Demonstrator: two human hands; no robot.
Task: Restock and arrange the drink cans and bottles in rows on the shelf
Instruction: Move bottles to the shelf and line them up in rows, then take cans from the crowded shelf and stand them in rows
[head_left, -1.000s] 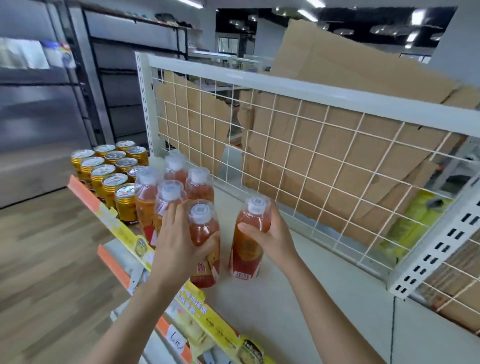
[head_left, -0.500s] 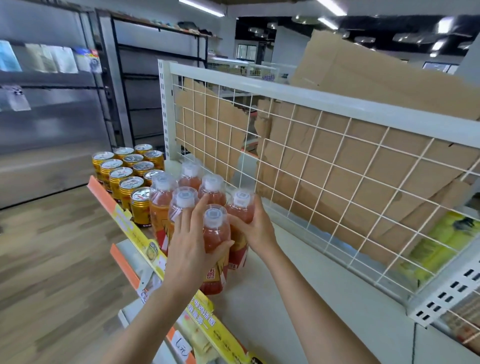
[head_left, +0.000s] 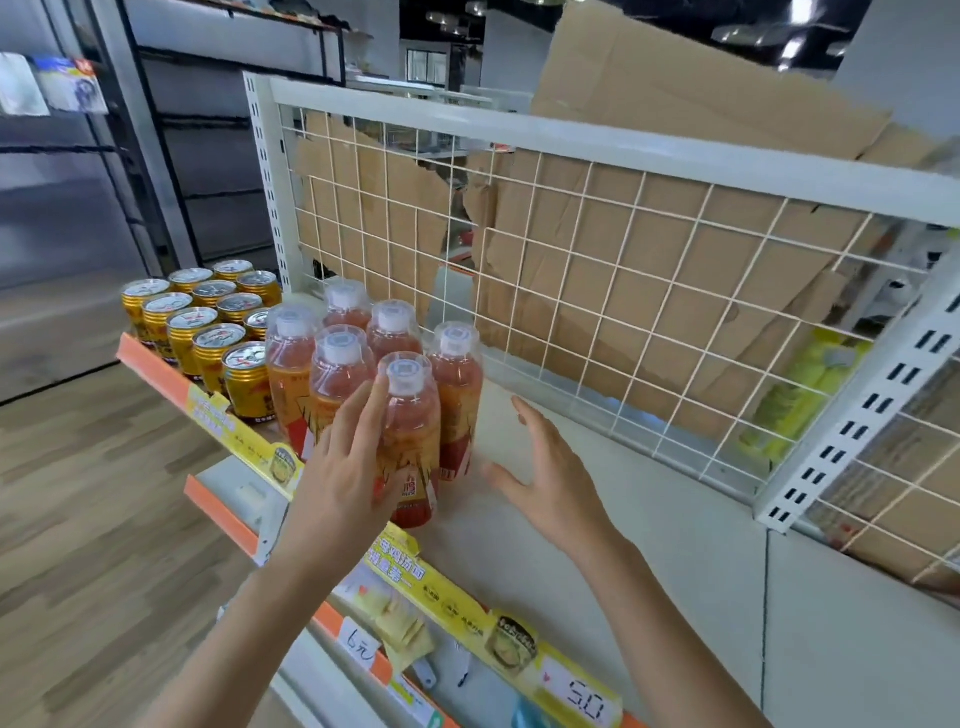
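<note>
While our left hand grips the front bottle, our right hand hovers open; much shelf at right awaits stock.

Bright, even light falls from the ceiling lights, which blow out to white streaks at the top right. The cans glint on their lids and the front bottle has a soft sheen. Only faint shadows lie on the shelf under the left hand and right hand. The wide lens bows the wire grid and floor toward the edges. The far left is smeared.
</note>
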